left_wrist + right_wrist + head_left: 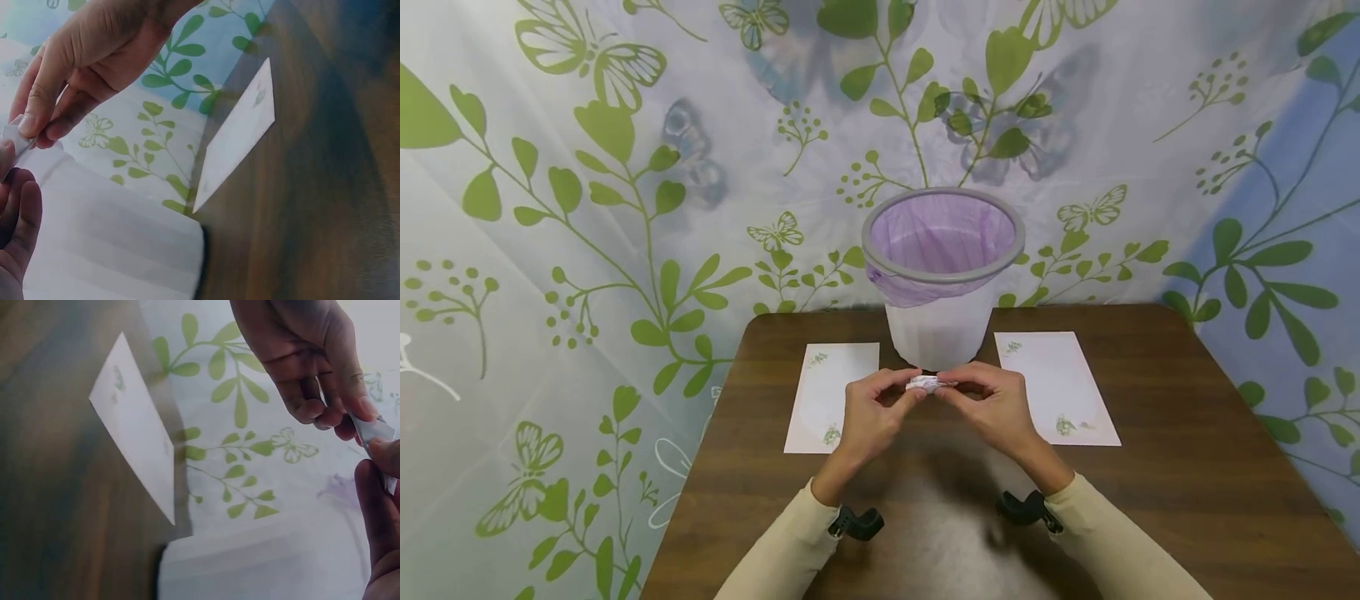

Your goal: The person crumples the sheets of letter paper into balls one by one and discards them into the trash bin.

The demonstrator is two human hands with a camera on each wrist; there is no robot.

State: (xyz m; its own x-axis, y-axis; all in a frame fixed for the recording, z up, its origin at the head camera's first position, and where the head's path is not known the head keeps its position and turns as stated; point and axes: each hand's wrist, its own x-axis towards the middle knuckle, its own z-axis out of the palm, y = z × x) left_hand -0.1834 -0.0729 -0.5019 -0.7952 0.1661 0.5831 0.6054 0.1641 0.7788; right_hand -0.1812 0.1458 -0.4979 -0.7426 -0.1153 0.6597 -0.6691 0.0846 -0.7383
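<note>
Both hands meet over the table in front of the bin, with a small folded piece of white paper between their fingertips. My left hand pinches its left end, thumb below. From the other side my right hand grips the right end between thumb and fingers. In the left wrist view the paper shows as a narrow folded strip under the right thumb. The right wrist view has the paper creased, partly hidden by the fingers of both hands.
A white bin with a grey rim and purple liner stands at the table's back. One printed white sheet lies left of it, another sheet right. A patterned curtain hangs behind the brown table.
</note>
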